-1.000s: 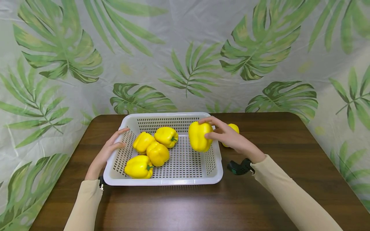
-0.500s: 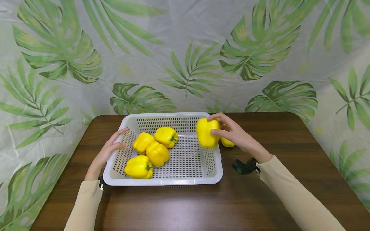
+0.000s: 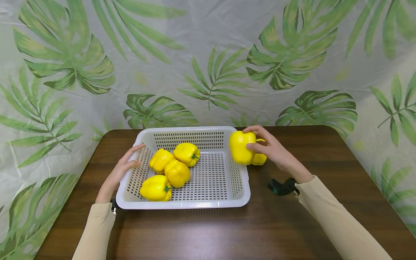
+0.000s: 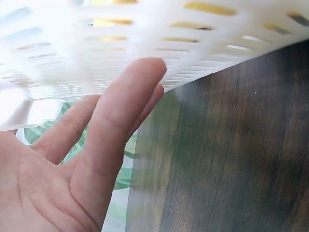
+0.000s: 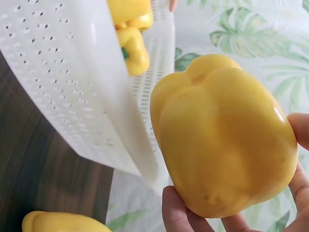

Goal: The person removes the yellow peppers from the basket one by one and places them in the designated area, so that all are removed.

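Note:
My left hand [image 3: 121, 169] holds the left rim of a white slotted plastic basket [image 3: 182, 204]. In the left wrist view some fingers [image 4: 104, 128] lie along the outside of the slotted wall. Several yellow bell peppers [image 3: 156, 187] lie in the left half of the basket. With thumb and fingers, my right hand [image 3: 273, 151] grips another yellow bell pepper [image 3: 242, 148] above the basket's right rim; its lobed end shows in the right wrist view. Partly hidden behind it, one more yellow bell pepper [image 3: 259, 159] is on the table just right of the basket.
The basket stands on a dark brown wooden table [image 3: 201, 234]. Behind the table hangs a pale cloth [image 3: 221, 21] printed with green leaves. A black strap-on device [image 3: 282, 187] sits at the right wrist.
My right hand has carried its bell pepper right and slightly back, from over the basket's inside to its right rim. The left hand, the basket and the peppers inside have stayed put.

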Demonstrator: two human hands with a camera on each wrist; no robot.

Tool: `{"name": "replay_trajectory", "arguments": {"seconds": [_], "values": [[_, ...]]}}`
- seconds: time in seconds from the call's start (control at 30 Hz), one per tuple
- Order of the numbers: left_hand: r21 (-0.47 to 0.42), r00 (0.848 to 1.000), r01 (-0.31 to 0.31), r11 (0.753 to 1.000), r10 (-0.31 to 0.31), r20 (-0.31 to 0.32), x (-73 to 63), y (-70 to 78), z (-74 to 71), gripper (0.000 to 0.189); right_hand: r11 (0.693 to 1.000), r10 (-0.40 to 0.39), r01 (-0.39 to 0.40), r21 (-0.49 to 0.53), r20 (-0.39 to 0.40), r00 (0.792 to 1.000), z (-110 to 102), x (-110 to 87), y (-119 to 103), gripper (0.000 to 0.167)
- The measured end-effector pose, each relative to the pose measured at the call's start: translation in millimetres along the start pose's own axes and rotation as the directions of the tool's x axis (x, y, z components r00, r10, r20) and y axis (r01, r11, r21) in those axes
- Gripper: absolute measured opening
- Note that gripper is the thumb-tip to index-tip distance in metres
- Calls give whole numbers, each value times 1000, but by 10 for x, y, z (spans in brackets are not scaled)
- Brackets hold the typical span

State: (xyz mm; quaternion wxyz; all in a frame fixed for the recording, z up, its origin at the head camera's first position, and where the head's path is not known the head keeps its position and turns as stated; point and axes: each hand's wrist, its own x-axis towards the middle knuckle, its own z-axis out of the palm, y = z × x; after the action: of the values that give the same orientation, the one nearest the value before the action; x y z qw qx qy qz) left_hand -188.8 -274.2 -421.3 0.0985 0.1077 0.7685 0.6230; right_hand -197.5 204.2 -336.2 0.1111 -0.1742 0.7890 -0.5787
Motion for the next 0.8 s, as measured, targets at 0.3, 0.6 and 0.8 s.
{"name": "replay_trajectory", "arguments": {"seconds": [0.3,0.6,0.8], "values": [[-3,1000,1,1000,-1,0,-3,4,1,56,1000,-8,8,9,-21,1000,-92,-41,89,43],[-11,1000,-5,1000,5,2,-8,10,3,55,1000,-2,3,18,-65,998,-181,-76,173,42],[-12,1000,-4,1000,4,3,-6,4,1,55,1000,-8,11,27,-106,994,-243,-104,263,42]]}}
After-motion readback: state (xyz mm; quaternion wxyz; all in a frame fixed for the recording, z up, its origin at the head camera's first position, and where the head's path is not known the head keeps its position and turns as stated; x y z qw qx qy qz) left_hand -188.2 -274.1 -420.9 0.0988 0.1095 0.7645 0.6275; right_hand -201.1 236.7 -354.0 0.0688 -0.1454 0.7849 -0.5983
